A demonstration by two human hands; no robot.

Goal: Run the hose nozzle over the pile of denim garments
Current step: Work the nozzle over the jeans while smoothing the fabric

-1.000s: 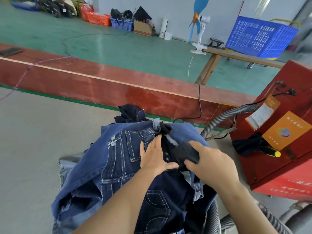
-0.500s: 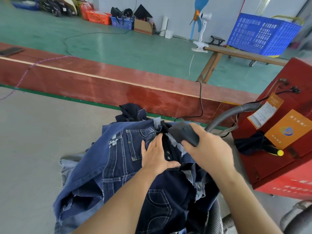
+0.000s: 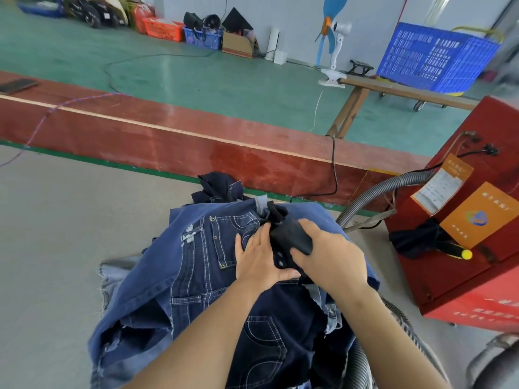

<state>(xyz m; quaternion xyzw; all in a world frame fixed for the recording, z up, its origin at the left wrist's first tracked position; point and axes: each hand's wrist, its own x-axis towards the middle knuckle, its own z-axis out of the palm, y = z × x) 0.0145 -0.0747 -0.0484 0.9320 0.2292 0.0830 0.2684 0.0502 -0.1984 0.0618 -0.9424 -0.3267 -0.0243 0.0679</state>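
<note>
Head view: right hand (image 3: 334,256) grasps black hose nozzle (image 3: 292,234), tip down on top of the denim pile (image 3: 202,276). Left hand (image 3: 259,259) lies flat, fingers straight, pressing the jeans just beside the nozzle. Red machine (image 3: 471,248) stands right of the pile.

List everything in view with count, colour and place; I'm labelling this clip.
Pile of denim garments: one, dark blue, on grey table.
Black hose nozzle: one, atop pile.
Grey ribbed hose: one, running to red machine.
Red metal machine: one, right.
Red wooden bench: one, long, behind table.
Blue plastic crate: one, far right.
White clip fan: one, blue blades, far bench.
Left hand: flat on denim.
Right hand: grips nozzle.
</note>
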